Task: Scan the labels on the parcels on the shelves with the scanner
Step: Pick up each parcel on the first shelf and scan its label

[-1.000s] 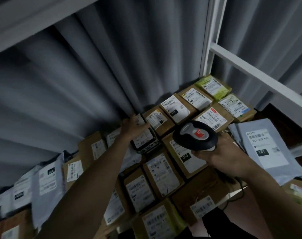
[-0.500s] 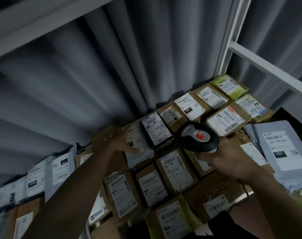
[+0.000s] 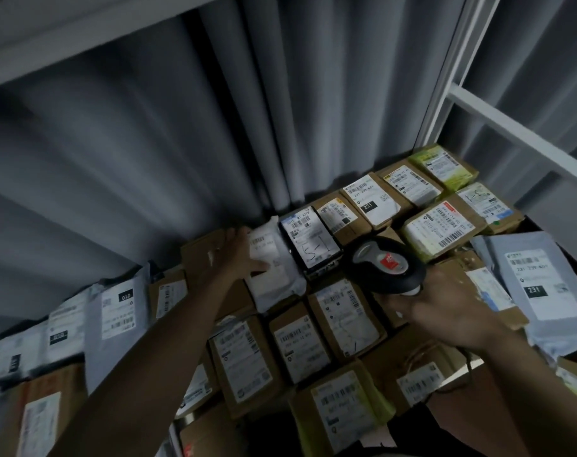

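Many labelled parcels lie flat on a shelf, mostly brown cardboard boxes and grey mailer bags. My right hand (image 3: 445,311) grips a black handheld scanner (image 3: 384,263) with a grey top and a red sticker, its head over the middle of the shelf. My left hand (image 3: 239,255) rests on a white soft parcel (image 3: 274,268) at the back, thumb lying across its label. Right beside that parcel sits a black box with a white label marked "5-1" (image 3: 310,242). Brown boxes with barcode labels (image 3: 343,315) lie under and in front of the scanner.
A grey pleated curtain (image 3: 214,127) hangs behind the shelf. A white shelf upright (image 3: 445,77) and crossbar (image 3: 517,127) stand at the right. Grey mailer bags (image 3: 540,285) overlap at the right edge, others (image 3: 115,308) at the left. A dark cable (image 3: 468,367) trails below my right wrist.
My left hand has moved off the black "5-1" box onto the white soft parcel to its left. The scanner has stayed about where it was over the shelf, while the view has shifted left.
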